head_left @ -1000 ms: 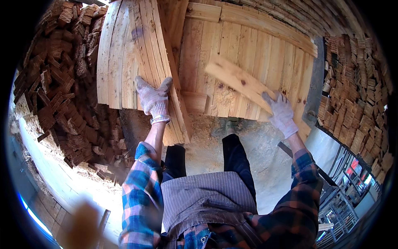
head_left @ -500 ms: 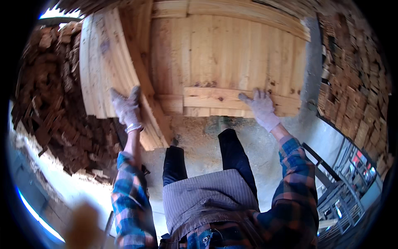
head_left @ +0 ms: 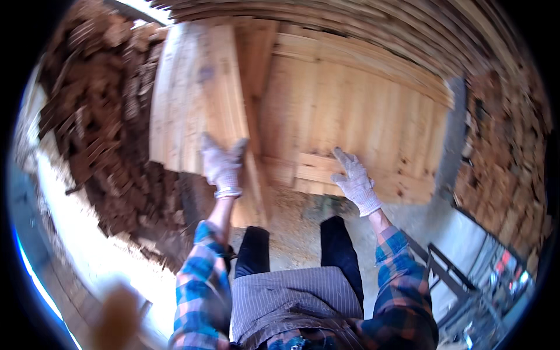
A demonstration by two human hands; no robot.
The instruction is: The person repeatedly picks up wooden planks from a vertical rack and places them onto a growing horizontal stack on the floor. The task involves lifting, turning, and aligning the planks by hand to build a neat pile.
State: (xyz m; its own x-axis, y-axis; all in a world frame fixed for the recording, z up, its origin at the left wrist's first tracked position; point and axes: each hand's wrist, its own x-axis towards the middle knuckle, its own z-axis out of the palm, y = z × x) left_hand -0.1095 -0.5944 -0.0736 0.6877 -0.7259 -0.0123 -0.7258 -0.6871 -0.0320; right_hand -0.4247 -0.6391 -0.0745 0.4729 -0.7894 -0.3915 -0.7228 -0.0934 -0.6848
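Observation:
My left hand, in a pale knitted glove, rests on the near end of a stack of light wooden boards with its thumb and fingers apart. These boards lie slanted across the left part of a wide wooden panel. My right hand, gloved the same way, is spread over the panel's near edge, around its crosswise batten. Whether the right palm touches the wood cannot be told. Neither hand is closed round anything.
Rough brown wood pieces are heaped at the left. More wood pieces are stacked at the right, and long boards line the far side. A dark metal frame stands at the lower right. Sawdust covers part of the floor.
The view has swung, so the wood sits lower and further right in the picture. My right hand has shifted left along the batten. My left hand stays at the boards' near end.

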